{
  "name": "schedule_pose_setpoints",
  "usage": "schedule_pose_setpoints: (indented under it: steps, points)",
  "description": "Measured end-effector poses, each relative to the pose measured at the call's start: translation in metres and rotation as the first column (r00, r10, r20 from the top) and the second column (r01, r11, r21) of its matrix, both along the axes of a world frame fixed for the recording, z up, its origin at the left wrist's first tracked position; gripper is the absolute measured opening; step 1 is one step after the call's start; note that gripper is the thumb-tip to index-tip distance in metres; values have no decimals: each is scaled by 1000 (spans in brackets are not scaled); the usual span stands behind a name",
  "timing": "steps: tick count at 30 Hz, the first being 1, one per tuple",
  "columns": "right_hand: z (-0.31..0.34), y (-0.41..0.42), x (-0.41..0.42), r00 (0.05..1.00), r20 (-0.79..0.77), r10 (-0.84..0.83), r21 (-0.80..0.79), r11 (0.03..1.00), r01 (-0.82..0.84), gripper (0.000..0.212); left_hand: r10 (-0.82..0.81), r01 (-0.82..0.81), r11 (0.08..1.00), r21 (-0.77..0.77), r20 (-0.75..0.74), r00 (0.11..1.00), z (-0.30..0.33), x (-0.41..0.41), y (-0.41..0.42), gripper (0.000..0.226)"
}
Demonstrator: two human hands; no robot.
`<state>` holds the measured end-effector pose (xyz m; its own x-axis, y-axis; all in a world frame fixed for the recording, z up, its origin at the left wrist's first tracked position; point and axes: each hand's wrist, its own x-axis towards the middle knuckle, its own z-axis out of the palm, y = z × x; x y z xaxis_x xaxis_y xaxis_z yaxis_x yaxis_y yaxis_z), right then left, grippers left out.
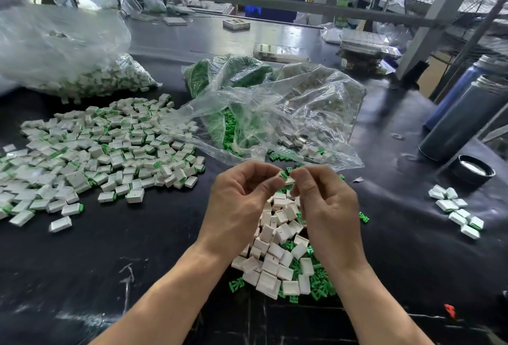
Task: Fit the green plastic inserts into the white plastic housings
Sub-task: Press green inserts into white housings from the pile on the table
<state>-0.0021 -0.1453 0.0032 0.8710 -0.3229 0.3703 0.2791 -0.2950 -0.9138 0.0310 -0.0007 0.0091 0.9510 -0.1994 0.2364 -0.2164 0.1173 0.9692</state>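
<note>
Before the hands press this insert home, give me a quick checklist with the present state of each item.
1. Left hand holds a white housing: ok.
2. Right hand pinches a green insert: ok.
3. Insert aligned with the housing opening: cannot tell, fingers hide it.
4. Insert seated: cannot tell.
5. Loose housings and inserts in the supply pile under the hands: ok.
6. Finished pile at left apart from the supply: ok.

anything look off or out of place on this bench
One stray: a small red plastic piece lies alone on the black table at the near right, unlike all the green and white parts. Also, loose green plastic inserts have spilled from the open clear plastic bag. Nothing looks damaged.
</note>
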Motion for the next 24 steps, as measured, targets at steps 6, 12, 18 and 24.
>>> schedule_pose_setpoints:
  steps: [6, 12, 18, 24]
  points:
    - [-2, -1, -1, 1000, 30, 7, -192, 981, -1, 6, 83, -115, 968, 222, 147, 986, -2, 0, 5, 11]
    - [-1, -5, 1, 999, 36, 32, -308, 951, -19, 14, 94, -259, 872, 416, 376, 922, -1, 3, 11, 13]
    - [0, -8, 0, 998, 24, 56, -350, 936, -44, 12, 56, -254, 859, 445, 412, 910, -3, 6, 13, 17]
    - [3, -11, 0, 995, 34, 96, -388, 918, -75, 11, 35, -195, 892, 407, 369, 929, -5, 9, 15, 19]
